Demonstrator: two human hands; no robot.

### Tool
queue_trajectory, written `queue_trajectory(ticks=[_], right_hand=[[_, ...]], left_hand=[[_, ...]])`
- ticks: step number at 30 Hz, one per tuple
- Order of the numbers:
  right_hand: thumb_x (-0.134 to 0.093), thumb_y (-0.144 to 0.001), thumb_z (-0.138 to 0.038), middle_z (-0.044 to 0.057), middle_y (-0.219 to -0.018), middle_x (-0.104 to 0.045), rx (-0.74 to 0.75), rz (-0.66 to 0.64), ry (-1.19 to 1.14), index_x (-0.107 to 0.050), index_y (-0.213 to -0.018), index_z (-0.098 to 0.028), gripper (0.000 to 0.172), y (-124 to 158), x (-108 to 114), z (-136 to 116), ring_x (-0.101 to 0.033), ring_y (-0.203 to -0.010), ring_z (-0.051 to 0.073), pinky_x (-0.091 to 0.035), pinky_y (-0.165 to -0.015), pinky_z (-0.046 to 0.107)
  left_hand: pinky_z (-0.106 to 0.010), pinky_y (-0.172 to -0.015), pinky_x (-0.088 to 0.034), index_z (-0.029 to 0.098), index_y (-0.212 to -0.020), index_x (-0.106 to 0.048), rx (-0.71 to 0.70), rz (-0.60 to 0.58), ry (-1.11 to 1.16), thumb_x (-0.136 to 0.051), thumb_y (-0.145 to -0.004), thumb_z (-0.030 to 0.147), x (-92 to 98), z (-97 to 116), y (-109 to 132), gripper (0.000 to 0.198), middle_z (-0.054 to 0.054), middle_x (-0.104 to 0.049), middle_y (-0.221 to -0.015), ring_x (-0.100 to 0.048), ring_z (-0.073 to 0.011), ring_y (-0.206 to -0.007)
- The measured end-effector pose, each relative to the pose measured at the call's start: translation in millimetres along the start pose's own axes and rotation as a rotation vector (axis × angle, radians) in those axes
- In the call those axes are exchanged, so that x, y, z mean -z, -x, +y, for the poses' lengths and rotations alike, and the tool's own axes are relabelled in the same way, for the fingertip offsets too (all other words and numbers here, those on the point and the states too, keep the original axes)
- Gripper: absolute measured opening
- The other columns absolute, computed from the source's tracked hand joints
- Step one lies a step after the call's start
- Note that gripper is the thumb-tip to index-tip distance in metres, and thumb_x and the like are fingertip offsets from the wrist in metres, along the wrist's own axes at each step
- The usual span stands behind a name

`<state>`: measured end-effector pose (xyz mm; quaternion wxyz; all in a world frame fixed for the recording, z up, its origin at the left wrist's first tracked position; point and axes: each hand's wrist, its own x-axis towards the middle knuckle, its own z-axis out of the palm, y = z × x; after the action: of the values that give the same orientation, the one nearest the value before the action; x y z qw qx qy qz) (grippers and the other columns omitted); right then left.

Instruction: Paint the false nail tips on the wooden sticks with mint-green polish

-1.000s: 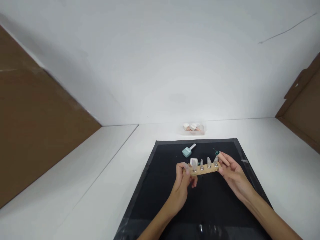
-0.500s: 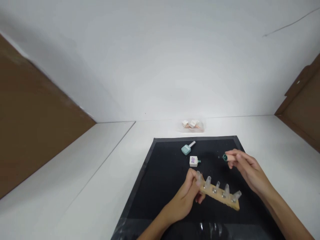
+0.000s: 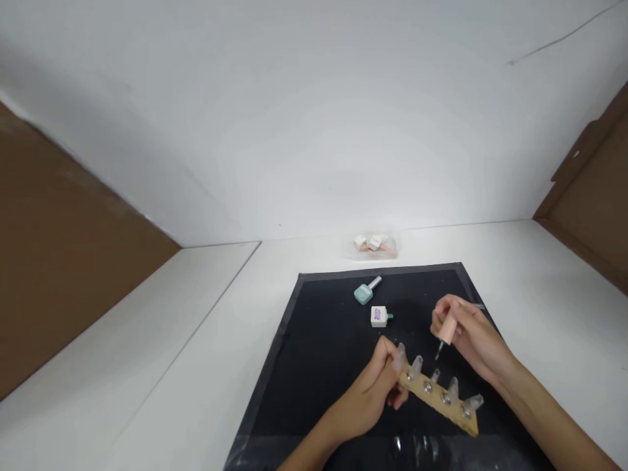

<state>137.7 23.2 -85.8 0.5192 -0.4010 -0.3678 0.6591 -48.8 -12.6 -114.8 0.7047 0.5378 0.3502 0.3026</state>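
Note:
My left hand (image 3: 370,392) grips one end of a wooden nail tip stand (image 3: 436,400), which slants down to the right. Several clear false nail tips (image 3: 453,390) stick up from round metal mounts along it. Pinched in my right hand (image 3: 473,337) is a nail polish brush (image 3: 448,327) with a pink cap; its green-tipped bristles point down, just above the middle tip. Whether they touch it I cannot tell. Behind my left hand a white nail polish bottle (image 3: 379,316) with a green neck lies uncapped on its side.
A teal bottle with a silver cap (image 3: 364,293) lies farther back on the black mat (image 3: 324,340). Behind the mat, a clear tray (image 3: 375,255) holds a few white bottles with pink caps. Brown panels (image 3: 73,248) stand at both sides of the white table.
My right hand has turned the brush from sideways to pointing down and brought it closer to the nail tips. The stand has shifted slightly right and down.

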Motion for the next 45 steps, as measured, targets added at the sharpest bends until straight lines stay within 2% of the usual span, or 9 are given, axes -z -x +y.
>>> queue_trajectory(ticks=[4, 9, 13, 17, 21, 26, 32, 39, 45], right_hand=[[-0.064, -0.071, -0.054, 0.000, -0.058, -0.054, 0.006, -0.036, 0.079, -0.062, -0.068, -0.018, 0.036, -2, -9, -11, -0.048, -0.057, 0.013, -0.040, -0.058, 0.026], [-0.071, -0.067, -0.048, -0.002, -0.065, -0.053, 0.068, -0.061, 0.170, -0.062, -0.070, -0.020, 0.029, 0, -16, -11, -0.047, -0.061, 0.013, -0.040, -0.061, 0.026], [-0.069, -0.070, -0.044, -0.002, -0.067, -0.053, 0.083, -0.115, 0.249, -0.064, -0.078, -0.022, 0.024, 4, -13, -5, -0.047, -0.060, 0.012, -0.038, -0.057, 0.024], [-0.066, -0.074, -0.041, 0.000, -0.070, -0.054, 0.133, -0.206, 0.333, -0.063, -0.071, -0.021, 0.021, 6, -13, -6, -0.048, -0.059, 0.011, -0.038, -0.055, 0.023], [-0.063, -0.077, -0.040, -0.001, -0.068, -0.055, 0.145, -0.213, 0.368, -0.062, -0.073, -0.021, 0.019, 5, -11, -5, -0.049, -0.058, 0.011, -0.039, -0.054, 0.023], [-0.060, -0.080, -0.040, 0.001, -0.071, -0.056, 0.180, -0.265, 0.422, -0.062, -0.076, -0.021, 0.020, 4, -5, 0, -0.051, -0.062, 0.013, -0.040, -0.057, 0.023], [-0.055, -0.085, -0.031, 0.002, -0.079, -0.054, 0.281, -0.365, 0.466, -0.062, -0.073, -0.019, 0.018, 2, -2, 1, -0.052, -0.071, 0.013, -0.041, -0.063, 0.025], [-0.053, -0.087, -0.026, 0.002, -0.079, -0.053, 0.372, -0.362, 0.488, -0.061, -0.078, -0.022, 0.013, 1, 2, 3, -0.052, -0.072, 0.013, -0.041, -0.064, 0.025], [-0.054, -0.087, -0.027, 0.001, -0.075, -0.052, 0.343, -0.423, 0.488, -0.061, -0.082, -0.022, 0.010, 1, 2, 0, -0.051, -0.068, 0.013, -0.040, -0.059, 0.024]], left_hand=[[-0.023, -0.053, -0.029, 0.021, -0.078, -0.031, 0.005, 0.060, 0.026, -0.033, -0.087, 0.053, 0.1, 0, -2, 0.033, 0.008, -0.041, -0.059, -0.037, -0.0066, -0.050], [-0.022, -0.049, -0.028, 0.022, -0.079, -0.032, 0.026, 0.087, 0.005, -0.031, -0.087, 0.055, 2.8, 0, -4, 0.034, 0.008, -0.041, -0.054, -0.038, -0.0072, -0.047], [-0.022, -0.050, -0.029, 0.022, -0.079, -0.032, 0.038, 0.054, -0.032, -0.032, -0.086, 0.056, 4.8, 0, -3, 0.035, 0.008, -0.042, -0.053, -0.038, -0.0076, -0.048], [-0.022, -0.051, -0.030, 0.022, -0.078, -0.030, 0.036, 0.012, -0.021, -0.034, -0.086, 0.055, 4.0, 2, -4, 0.034, 0.008, -0.041, -0.056, -0.039, -0.0072, -0.049], [-0.023, -0.053, -0.032, 0.022, -0.078, -0.030, 0.038, -0.008, -0.025, -0.033, -0.086, 0.054, 3.5, 1, -4, 0.034, 0.007, -0.042, -0.056, -0.038, -0.0073, -0.050], [-0.022, -0.053, -0.032, 0.021, -0.079, -0.029, 0.035, -0.037, -0.014, -0.033, -0.087, 0.054, 3.9, -5, -5, 0.033, 0.007, -0.043, -0.057, -0.039, -0.0071, -0.051], [-0.021, -0.051, -0.033, 0.021, -0.079, -0.029, 0.019, -0.054, 0.008, -0.033, -0.086, 0.056, 4.7, -7, -6, 0.035, 0.008, -0.042, -0.056, -0.039, -0.0067, -0.050], [-0.022, -0.053, -0.033, 0.021, -0.079, -0.030, 0.016, -0.053, 0.003, -0.033, -0.087, 0.054, 4.1, -6, -5, 0.034, 0.007, -0.043, -0.057, -0.039, -0.0065, -0.051], [-0.022, -0.053, -0.033, 0.021, -0.079, -0.030, 0.005, -0.069, 0.017, -0.032, -0.087, 0.054, 4.0, -6, -6, 0.034, 0.007, -0.042, -0.057, -0.039, -0.0064, -0.051]])
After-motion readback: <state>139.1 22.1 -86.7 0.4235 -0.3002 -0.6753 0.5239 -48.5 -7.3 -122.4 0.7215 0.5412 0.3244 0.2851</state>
